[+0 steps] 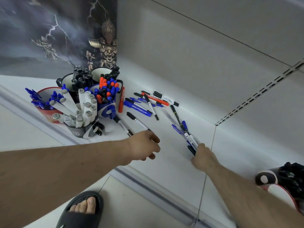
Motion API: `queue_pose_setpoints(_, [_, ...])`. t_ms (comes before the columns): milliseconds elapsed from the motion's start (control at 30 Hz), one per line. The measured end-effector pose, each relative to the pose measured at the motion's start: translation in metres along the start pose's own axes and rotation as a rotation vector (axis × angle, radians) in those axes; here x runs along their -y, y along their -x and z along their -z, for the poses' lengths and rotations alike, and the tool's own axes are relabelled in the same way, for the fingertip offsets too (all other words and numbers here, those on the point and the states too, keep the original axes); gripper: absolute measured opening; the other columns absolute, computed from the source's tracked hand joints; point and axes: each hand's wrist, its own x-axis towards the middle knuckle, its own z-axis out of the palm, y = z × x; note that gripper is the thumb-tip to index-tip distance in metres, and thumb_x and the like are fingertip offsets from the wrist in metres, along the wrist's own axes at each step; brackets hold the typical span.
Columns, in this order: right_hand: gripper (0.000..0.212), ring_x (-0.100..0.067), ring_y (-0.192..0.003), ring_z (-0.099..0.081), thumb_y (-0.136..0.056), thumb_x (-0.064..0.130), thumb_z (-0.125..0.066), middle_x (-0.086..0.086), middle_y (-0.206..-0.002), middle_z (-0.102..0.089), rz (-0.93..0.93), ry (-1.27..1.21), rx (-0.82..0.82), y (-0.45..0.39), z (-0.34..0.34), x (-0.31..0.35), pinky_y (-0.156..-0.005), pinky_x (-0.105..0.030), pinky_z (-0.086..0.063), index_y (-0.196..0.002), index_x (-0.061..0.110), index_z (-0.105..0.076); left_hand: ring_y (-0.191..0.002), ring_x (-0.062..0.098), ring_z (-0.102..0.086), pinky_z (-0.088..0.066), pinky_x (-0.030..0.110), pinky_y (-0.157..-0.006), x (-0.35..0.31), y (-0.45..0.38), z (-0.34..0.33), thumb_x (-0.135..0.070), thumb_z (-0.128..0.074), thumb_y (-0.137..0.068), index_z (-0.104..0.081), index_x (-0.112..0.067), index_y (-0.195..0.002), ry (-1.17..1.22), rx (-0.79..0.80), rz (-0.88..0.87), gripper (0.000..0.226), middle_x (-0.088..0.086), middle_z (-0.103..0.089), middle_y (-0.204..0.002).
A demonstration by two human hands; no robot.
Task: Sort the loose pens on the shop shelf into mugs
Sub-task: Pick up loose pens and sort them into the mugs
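Loose pens in blue, black and red lie scattered on the white shelf. My right hand grips a bundle of pens that fans out away from me. My left hand hovers with curled fingers over the tip of a white pen with a black cap; whether it touches the pen is hidden. Mugs stand at the left: a red mug with blue pens, a grey mug with fat white markers, a blue mug with mixed pens, and black mugs behind.
A dark poster with lightning covers the back wall at left. Another mug with dark pens sits at the far right edge. The shelf's front rail runs diagonally. A foot in a black slipper stands on the floor below.
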Motion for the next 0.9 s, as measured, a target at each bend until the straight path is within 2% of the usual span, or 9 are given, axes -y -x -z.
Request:
queue_pose_setpoints(67, [0.033,-0.033,-0.094,-0.061,-0.084,0.013,-0.055,-0.015,-0.108,-0.059,-0.097,-0.207,0.041,0.015,-0.004,0.002,-0.070,-0.029,-0.046,-0.116,0.004,-0.049,-0.081,0.012,-0.070,-0.055,0.030,-0.075,-0.001,0.005,0.000,-0.020,-0.062,-0.089,-0.057,-0.023,-0.108,0.007,0.003,0.002,0.020,0.005,-0.070,-0.108])
queue_pose_setpoints(200, [0.017,-0.026,-0.054,-0.052,-0.080,-0.005,-0.052,-0.017,-0.069,-0.053,-0.335,-1.096,0.248,0.050,0.006,0.024,-0.049,-0.026,-0.043,-0.096,-0.001,-0.056,-0.083,0.012,-0.069,-0.054,0.029,-0.075,-0.003,0.015,0.007,-0.020,-0.061,-0.090,-0.057,-0.022,-0.109,-0.016,-0.005,-0.025,0.020,0.003,-0.068,-0.110])
queue_pose_setpoints(333, [0.014,-0.022,-0.048,-0.052,-0.083,-0.005,-0.048,-0.009,-0.060,-0.052,-0.307,-1.609,0.418,0.097,0.028,0.058,-0.051,-0.027,-0.043,-0.084,0.007,-0.055,-0.088,0.013,-0.068,-0.052,0.028,-0.074,0.008,0.027,0.026,-0.020,-0.060,-0.092,-0.056,-0.020,-0.115,-0.131,-0.007,-0.023,0.023,0.000,-0.064,-0.111])
queue_pose_setpoints(433, [0.014,-0.021,-0.048,-0.050,-0.082,-0.002,-0.046,-0.009,-0.063,-0.052,-0.242,-1.727,0.560,0.131,0.042,0.089,-0.050,-0.026,-0.042,-0.081,0.008,-0.055,-0.091,0.013,-0.068,-0.053,0.029,-0.074,0.022,0.033,0.032,-0.025,-0.060,-0.092,-0.057,-0.020,-0.117,-0.075,-0.004,-0.006,0.025,0.000,-0.065,-0.110])
queue_pose_setpoints(567, [0.017,-0.022,-0.051,-0.049,-0.069,0.001,-0.050,-0.011,-0.067,-0.054,-0.124,-1.721,0.751,0.162,0.052,0.122,-0.048,-0.026,-0.044,-0.084,0.002,-0.058,-0.089,0.017,-0.065,-0.052,0.035,-0.083,0.033,0.031,0.019,-0.041,-0.057,-0.095,-0.062,-0.019,-0.104,0.224,0.095,-0.032,0.025,-0.002,-0.067,-0.099])
queue_pose_setpoints(667, [0.016,-0.022,-0.052,-0.049,-0.061,0.005,-0.051,-0.012,-0.067,-0.054,-0.084,-1.636,0.817,0.172,0.052,0.137,-0.047,-0.026,-0.043,-0.073,-0.001,-0.060,-0.064,0.019,-0.052,-0.048,0.031,-0.064,0.034,0.023,0.010,-0.044,-0.059,-0.094,-0.061,-0.016,-0.088,0.491,0.156,-0.036,0.029,0.003,-0.056,-0.073])
queue_pose_setpoints(733, [0.019,-0.024,-0.051,-0.049,-0.059,0.005,-0.050,-0.012,-0.066,-0.052,-0.065,-1.598,0.833,0.171,0.050,0.143,-0.046,-0.026,-0.042,-0.075,0.001,-0.059,-0.065,0.024,-0.047,-0.037,0.028,-0.055,0.034,0.017,0.006,-0.050,-0.065,-0.085,-0.060,-0.013,-0.096,0.585,0.200,-0.004,0.039,0.008,-0.054,-0.075])
queue_pose_setpoints(800, [0.022,-0.023,-0.051,-0.047,-0.059,0.005,-0.049,-0.010,-0.067,-0.049,-0.042,-1.597,0.848,0.169,0.047,0.145,-0.045,-0.025,-0.041,-0.080,0.004,-0.057,-0.071,0.027,-0.045,-0.034,0.030,-0.058,0.035,0.010,0.007,-0.061,-0.068,-0.074,-0.061,-0.014,-0.104,0.688,0.220,0.058,0.056,0.009,-0.054,-0.077])
queue_pose_setpoints(900, [0.028,-0.021,-0.052,-0.046,-0.057,0.004,-0.050,-0.008,-0.067,-0.048,-0.043,-1.584,0.869,0.164,0.040,0.143,-0.046,-0.024,-0.040,-0.084,0.007,-0.057,-0.056,0.019,-0.050,-0.039,0.025,-0.050,0.029,0.000,0.009,-0.060,-0.056,-0.089,-0.064,-0.013,-0.092,0.847,0.107,0.101,0.048,0.007,-0.060,-0.072])
